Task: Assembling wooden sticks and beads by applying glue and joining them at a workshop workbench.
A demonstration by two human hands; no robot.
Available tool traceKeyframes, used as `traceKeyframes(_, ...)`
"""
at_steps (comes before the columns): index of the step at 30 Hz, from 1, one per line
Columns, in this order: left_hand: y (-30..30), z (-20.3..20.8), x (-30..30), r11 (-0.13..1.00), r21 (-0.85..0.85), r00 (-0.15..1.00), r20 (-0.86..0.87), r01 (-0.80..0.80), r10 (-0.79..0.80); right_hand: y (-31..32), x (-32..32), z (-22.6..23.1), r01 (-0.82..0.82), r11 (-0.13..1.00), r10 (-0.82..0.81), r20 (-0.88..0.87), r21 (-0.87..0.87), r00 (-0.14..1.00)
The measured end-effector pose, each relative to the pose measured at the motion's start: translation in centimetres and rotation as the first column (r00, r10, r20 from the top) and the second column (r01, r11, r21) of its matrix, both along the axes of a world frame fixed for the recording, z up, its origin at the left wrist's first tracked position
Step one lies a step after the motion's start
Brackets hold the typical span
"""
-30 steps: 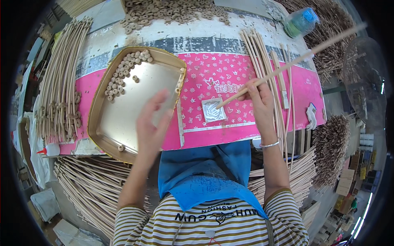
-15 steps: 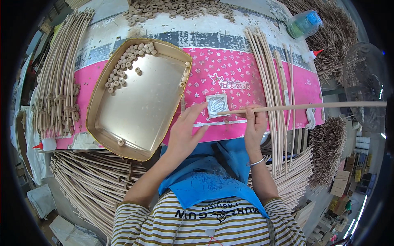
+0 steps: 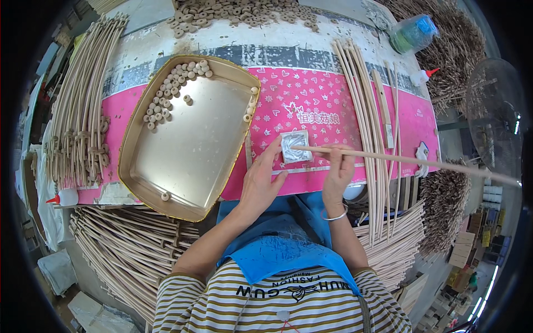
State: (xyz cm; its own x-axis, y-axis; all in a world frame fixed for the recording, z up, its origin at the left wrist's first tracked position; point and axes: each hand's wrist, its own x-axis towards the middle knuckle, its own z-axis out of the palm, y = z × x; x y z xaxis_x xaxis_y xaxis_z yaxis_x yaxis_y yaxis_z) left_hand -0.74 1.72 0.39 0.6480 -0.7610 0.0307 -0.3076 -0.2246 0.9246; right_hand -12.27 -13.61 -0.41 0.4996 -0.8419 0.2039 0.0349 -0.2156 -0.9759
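A long thin wooden rod (image 3: pixel 383 155) is gripped in the fingers of my right hand (image 3: pixel 337 173). Its left tip rests at a small square dish (image 3: pixel 296 147) coated in a whitish, smeared substance, and its far end stretches off to the right. My left hand (image 3: pixel 261 176) lies open at the dish's left side, fingers extended and thumb apart, with the fingertips close to its edge. Left of that hand stands a large gold-rimmed tray (image 3: pixel 183 161) with wooden beads (image 3: pixel 166 94) gathered mostly along its upper left wall.
Several loose rods (image 3: pixel 363 127) lie across the table at right, near a white glue bottle with a red tip (image 3: pixel 423 76). Bundled rods (image 3: pixel 83 105) stand at left. Wooden rings (image 3: pixel 239 14) are heaped at the back. A fan (image 3: pixel 497 116) is at far right.
The rod has tilted, its right end swinging lower and its tip shifting slightly up and left over the dish. My right hand has turned and moved a little left; the left hand stays open.
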Motion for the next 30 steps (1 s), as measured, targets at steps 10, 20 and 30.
traceKeyframes(10, 5.8, 5.0, 12.5, 0.963, -0.119, 0.961, 0.109, -0.241, 0.254, -2.3, -0.3, 4.0, 0.052, 0.975, -0.112, 0.275, 0.217, 0.955)
traceKeyframes(20, 6.1, 1.1, 21.2, 0.944, 0.149, 0.869, 0.454, -0.293, 0.198, -1.2, -0.7, 3.9, 0.063, 0.943, -0.16, 0.278, 0.328, 0.947)
traceKeyframes(30, 6.6, 0.6, 24.0, 0.899, 0.219, 0.722, 0.678, -0.379, 0.139, -0.1, -0.6, 3.6, -0.134, 0.953, 0.032, -0.349, -0.272, 0.937)
